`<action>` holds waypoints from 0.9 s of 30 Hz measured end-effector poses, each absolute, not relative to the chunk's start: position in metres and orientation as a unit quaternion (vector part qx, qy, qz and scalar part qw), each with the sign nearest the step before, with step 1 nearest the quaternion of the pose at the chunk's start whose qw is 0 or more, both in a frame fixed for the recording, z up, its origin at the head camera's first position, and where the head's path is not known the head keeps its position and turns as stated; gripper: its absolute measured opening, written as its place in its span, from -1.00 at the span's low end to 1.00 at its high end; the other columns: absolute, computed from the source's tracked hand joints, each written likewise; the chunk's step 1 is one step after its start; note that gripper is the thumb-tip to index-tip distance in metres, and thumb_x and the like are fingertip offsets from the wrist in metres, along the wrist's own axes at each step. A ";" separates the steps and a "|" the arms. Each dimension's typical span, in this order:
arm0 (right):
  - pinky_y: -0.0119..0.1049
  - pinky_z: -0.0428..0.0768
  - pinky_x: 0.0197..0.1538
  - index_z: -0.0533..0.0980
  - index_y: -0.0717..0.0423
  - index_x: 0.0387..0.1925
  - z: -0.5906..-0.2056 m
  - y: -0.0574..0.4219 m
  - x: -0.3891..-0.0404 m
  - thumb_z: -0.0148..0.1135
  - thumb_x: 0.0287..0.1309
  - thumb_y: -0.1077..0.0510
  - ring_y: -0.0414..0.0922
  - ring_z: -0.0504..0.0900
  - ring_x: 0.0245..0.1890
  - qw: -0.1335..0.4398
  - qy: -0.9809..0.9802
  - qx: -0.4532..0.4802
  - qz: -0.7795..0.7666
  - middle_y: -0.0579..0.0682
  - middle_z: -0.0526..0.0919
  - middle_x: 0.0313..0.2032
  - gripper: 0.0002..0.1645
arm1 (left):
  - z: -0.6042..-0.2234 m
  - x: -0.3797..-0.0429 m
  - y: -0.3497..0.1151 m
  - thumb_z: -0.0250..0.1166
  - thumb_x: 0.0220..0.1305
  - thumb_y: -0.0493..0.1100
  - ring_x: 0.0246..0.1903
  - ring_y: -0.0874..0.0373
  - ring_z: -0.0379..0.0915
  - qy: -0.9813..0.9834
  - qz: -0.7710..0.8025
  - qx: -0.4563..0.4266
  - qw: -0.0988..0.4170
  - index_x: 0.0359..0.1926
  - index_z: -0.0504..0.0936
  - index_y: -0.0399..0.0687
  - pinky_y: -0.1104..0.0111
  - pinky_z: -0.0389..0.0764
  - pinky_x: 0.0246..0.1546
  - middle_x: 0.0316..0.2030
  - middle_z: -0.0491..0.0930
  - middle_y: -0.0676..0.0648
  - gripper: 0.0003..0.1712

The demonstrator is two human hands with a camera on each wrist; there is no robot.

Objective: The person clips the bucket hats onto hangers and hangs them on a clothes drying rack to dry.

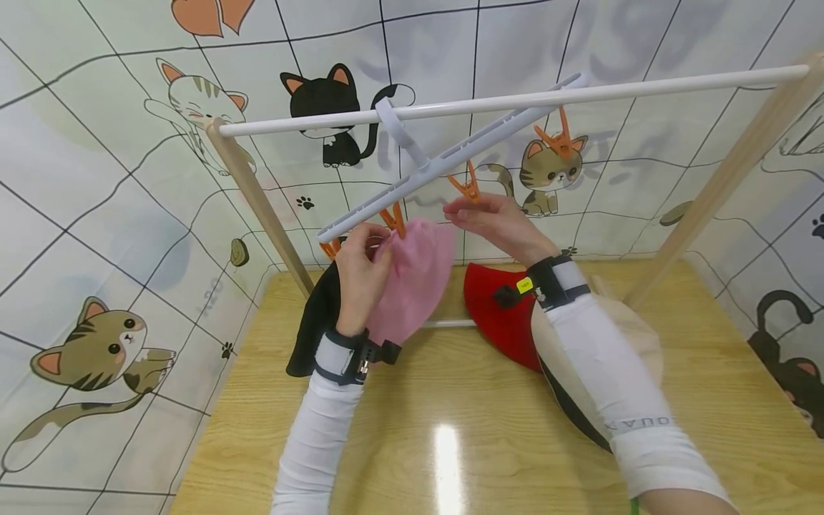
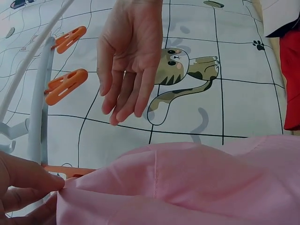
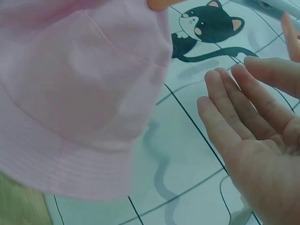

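Observation:
A pink bucket hat (image 1: 421, 282) hangs under an orange clip (image 1: 396, 220) on a pale blue-grey hanger (image 1: 450, 161). My left hand (image 1: 362, 275) pinches the hat's fabric beside that clip, thumb against fingertips, as the left wrist view shows too. To the right of the hat, my right hand (image 1: 498, 225) is held in the air with its fingers extended, just below another orange clip (image 1: 468, 187). In the right wrist view its palm (image 3: 262, 154) faces the hat with a gap between. Behind my left hand a black hat (image 1: 315, 325) hangs at the hanger's low left end.
The hanger hooks over a white rod (image 1: 618, 89) between wooden posts (image 1: 260, 200) and tilts up to the right, where one more orange clip (image 1: 558, 139) hangs. A red hat (image 1: 492, 315) and a cream hat (image 1: 634, 332) lie on the wooden table (image 1: 412, 422), partly behind my right forearm.

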State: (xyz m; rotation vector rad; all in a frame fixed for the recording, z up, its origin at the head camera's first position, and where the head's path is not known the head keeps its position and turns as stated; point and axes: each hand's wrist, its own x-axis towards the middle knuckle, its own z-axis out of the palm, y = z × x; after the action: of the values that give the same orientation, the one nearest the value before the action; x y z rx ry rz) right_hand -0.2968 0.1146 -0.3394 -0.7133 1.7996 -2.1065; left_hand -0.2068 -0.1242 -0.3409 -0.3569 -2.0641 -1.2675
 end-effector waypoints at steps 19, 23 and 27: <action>-0.25 0.42 0.16 0.50 0.33 0.06 -0.342 0.144 -0.295 0.08 0.32 0.36 0.03 0.50 0.11 0.142 0.614 -0.247 -0.737 0.15 0.55 0.03 -0.69 | -0.331 -0.194 -0.111 0.20 0.11 -0.55 -0.30 -0.02 0.54 -0.779 -0.479 -0.194 0.356 -0.27 0.57 -0.39 0.19 0.59 -0.23 -0.31 0.60 -0.24 -0.85; -0.27 0.44 0.14 0.44 0.38 0.12 -0.345 0.150 -0.294 0.13 0.31 0.30 0.02 0.49 0.12 0.138 0.633 -0.232 -0.725 0.15 0.54 0.05 -0.62 | -0.331 -0.192 -0.107 0.20 0.10 -0.55 -0.30 -0.02 0.51 -0.783 -0.474 -0.201 0.350 -0.27 0.57 -0.38 0.21 0.57 -0.22 -0.31 0.59 -0.25 -0.84; -0.27 0.44 0.14 0.48 0.34 0.08 -0.349 0.157 -0.293 0.10 0.31 0.33 0.01 0.50 0.10 0.141 0.622 -0.231 -0.735 0.15 0.55 0.03 -0.67 | -0.333 -0.190 -0.103 0.22 0.11 -0.53 -0.28 -0.01 0.52 -0.792 -0.466 -0.203 0.338 -0.25 0.57 -0.38 0.25 0.57 -0.19 -0.30 0.60 -0.24 -0.84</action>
State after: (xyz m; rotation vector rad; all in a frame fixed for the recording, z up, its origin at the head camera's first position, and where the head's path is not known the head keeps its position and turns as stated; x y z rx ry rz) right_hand -0.2926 0.1574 -0.3488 -0.6656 1.7970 -2.1215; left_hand -0.1897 -0.1027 -0.3327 -0.5299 -2.0635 -1.2142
